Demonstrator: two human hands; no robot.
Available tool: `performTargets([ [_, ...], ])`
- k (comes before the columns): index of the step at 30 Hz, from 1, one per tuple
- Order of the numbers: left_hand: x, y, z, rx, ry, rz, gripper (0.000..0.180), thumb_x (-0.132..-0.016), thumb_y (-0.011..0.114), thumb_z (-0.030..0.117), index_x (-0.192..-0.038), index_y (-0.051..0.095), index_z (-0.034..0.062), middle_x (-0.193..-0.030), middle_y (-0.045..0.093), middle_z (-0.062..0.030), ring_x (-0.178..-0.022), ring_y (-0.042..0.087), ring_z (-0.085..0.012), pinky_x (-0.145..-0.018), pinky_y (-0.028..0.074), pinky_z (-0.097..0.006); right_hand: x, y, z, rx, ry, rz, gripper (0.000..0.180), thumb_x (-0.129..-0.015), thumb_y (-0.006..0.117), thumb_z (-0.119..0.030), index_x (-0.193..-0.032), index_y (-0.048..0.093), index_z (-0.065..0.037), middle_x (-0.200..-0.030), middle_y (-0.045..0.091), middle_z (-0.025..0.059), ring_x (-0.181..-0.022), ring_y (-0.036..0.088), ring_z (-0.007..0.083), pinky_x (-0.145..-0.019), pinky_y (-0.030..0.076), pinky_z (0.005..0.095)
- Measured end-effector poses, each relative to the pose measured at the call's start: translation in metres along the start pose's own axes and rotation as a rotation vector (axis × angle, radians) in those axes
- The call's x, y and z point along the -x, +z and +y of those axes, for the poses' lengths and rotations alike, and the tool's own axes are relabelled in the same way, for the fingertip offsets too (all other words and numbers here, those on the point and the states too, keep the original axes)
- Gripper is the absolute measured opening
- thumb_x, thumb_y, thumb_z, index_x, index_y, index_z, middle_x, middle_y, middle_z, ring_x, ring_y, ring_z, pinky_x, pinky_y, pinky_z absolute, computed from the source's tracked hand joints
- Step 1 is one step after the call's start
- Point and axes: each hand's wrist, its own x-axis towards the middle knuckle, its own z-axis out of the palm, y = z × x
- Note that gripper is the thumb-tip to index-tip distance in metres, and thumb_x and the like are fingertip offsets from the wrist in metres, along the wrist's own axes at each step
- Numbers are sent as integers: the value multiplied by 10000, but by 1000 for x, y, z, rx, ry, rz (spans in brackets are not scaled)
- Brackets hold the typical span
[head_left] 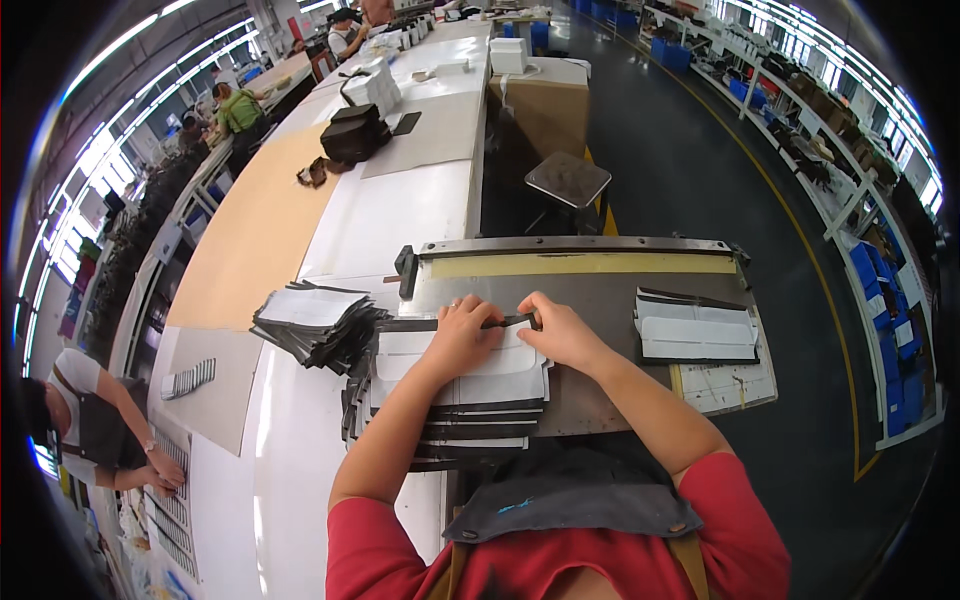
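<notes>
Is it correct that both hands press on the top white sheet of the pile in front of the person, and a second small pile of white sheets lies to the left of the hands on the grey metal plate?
Not quite. In the head view, the left hand and right hand do press on the top white sheet, but the second small pile on the grey metal plate lies to their right, not left.

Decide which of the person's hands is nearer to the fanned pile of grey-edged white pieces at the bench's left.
Left. The left hand lies just right of the fanned pile; the right hand sits farther right, beyond it.
</notes>
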Motion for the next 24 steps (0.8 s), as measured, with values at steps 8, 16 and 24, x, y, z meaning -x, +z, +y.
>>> performTargets([
  [8,-8,-35,9,-162,37,264,238,-801,607,133,-1035,565,120,-1059,528,-87,-1008,475,-317,-838,337,-429,-28,-28,13,-350,-195,204,281,-852,560,13,-1110,460,-36,-810,467,-29,-679,414,44,-610,371,205],
  [16,-17,-13,-40,-394,-168,-142,366,-905,493,277,-1238,503,126,-1346,450,-101,-1273,378,-308,-1040,263,-494,-68,-62,91,-31,-98,295,344,-803,608,-62,-1129,500,-55,-777,534,42,-722,532,164,-692,447,298],
  [24,-30,-1,-49,-439,-134,-144,391,-940,429,269,-1297,457,113,-1401,411,-111,-1289,381,-304,-1065,269,-451,-23,-45,64,571,-164,165,319,-884,537,-199,-1175,559,-71,-1201,569,94,-1144,506,253,-973,392,417],
])
